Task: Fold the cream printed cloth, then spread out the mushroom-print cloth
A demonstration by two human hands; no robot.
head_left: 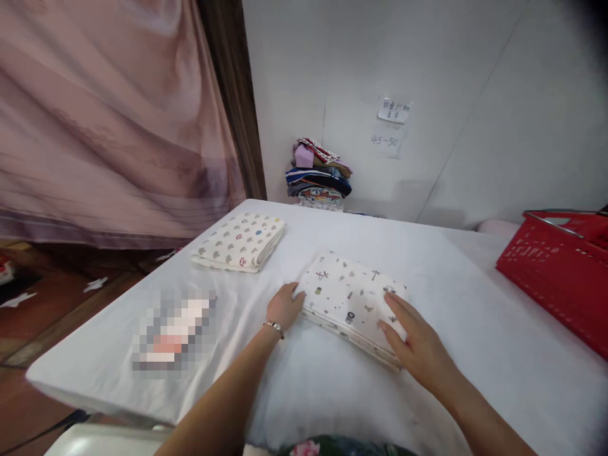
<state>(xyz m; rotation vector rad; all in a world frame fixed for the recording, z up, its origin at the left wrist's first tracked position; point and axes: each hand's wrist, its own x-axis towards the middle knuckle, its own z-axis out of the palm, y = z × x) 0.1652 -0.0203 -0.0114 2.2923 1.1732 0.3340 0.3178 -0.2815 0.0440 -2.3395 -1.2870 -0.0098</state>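
Observation:
A folded white cloth with small printed figures lies on the white-covered table, in front of me. My left hand is at its left edge, with the thumb and fingers around the near left corner. On the right side of the cloth rests my right hand, its fingers apart on the top and right edge. Farther left lies another folded white cloth with grey, red and blue prints, touched by neither hand.
A red basket stands at the right edge. Behind the table is a stack of folded fabrics by the wall. A pixelated flat object lies at the left. A pink curtain hangs at the far left.

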